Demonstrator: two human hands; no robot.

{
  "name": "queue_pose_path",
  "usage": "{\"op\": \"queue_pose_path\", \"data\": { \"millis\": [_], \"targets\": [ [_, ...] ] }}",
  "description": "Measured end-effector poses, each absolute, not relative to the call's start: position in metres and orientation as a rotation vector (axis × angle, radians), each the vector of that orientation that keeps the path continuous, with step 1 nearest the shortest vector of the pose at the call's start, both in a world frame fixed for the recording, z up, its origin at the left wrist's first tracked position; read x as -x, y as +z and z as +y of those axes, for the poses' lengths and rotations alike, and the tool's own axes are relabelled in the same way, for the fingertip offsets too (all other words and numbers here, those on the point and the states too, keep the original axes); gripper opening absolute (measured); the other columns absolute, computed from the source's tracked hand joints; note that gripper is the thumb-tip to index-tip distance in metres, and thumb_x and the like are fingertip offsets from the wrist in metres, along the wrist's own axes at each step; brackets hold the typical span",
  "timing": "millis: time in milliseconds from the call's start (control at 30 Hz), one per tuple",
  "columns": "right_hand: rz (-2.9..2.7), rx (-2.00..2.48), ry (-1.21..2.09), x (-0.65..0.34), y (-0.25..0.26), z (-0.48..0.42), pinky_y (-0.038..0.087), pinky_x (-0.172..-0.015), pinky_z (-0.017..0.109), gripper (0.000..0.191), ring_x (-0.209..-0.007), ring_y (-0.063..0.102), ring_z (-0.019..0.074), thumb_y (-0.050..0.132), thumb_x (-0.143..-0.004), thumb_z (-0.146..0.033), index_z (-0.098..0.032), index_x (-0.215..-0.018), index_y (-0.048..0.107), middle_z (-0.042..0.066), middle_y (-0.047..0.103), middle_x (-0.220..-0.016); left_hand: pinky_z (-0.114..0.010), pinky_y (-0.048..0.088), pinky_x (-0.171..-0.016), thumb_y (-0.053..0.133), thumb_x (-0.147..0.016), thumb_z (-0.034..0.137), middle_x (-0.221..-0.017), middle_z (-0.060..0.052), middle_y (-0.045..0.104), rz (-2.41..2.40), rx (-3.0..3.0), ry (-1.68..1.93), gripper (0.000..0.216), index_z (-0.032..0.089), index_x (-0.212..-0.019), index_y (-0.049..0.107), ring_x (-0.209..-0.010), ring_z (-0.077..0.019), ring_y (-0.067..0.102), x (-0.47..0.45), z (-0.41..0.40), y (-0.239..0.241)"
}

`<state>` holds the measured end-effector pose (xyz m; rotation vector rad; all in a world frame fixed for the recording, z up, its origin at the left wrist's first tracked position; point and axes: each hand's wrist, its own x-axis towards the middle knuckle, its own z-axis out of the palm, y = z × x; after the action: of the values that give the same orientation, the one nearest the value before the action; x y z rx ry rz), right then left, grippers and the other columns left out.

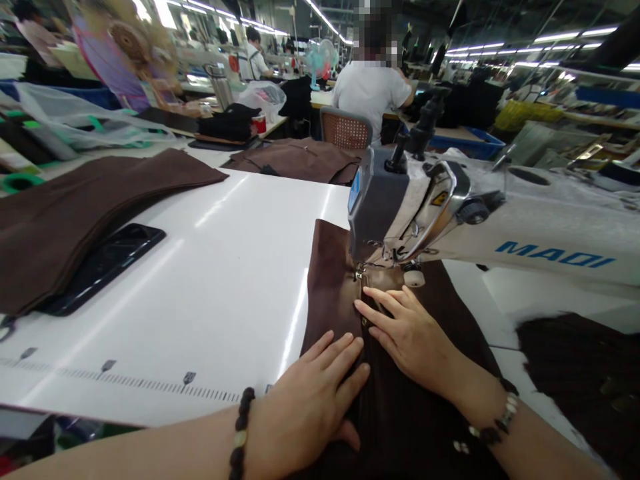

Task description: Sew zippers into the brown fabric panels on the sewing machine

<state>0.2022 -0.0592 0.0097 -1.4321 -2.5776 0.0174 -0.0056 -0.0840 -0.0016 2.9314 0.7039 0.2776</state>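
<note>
A dark brown piece of cloth (327, 267) lies under the presser foot (359, 273) of a white and grey sewing machine (545, 223). My left hand (320, 393) rests flat on the cloth, left of a seam or fastening line, with its fingers stretched forward. On the other side my right hand (415, 333) lies with spread fingers, its fingertips touching the cloth just in front of the presser foot. A small brass-coloured piece (365, 321) shows between the hands; its kind is too small to tell. Under my palms the cloth is hidden.
Folded brown cloth (115, 193) partly covers a black phone (110, 267) on the white table (235, 280), which has a printed ruler (125, 380) along its front edge. More brown cloth (300, 159) lies behind. Dark fabric (580, 367) is at right. A person (370, 90) sits ahead.
</note>
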Motion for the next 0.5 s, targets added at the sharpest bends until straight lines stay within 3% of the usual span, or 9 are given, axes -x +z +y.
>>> {"op": "queue_pose_path", "data": {
  "millis": [500],
  "targets": [
    [-2.592, 1.449, 0.048, -0.2045, 0.0101, -0.0510, 0.032, -0.098, 0.049, 0.036, -0.111, 0.041, 0.0220, 0.040, -0.088, -0.025, -0.027, -0.123, 0.050, 0.004, 0.046, -0.129, -0.046, 0.035, -0.099, 0.049, -0.075, 0.061, -0.128, -0.017, 0.045, 0.712, -2.929, 0.323, 0.067, 0.010, -0.120, 0.047, -0.120, -0.0297, 0.040, 0.0044, -0.0785, -0.0075]
  ]
}}
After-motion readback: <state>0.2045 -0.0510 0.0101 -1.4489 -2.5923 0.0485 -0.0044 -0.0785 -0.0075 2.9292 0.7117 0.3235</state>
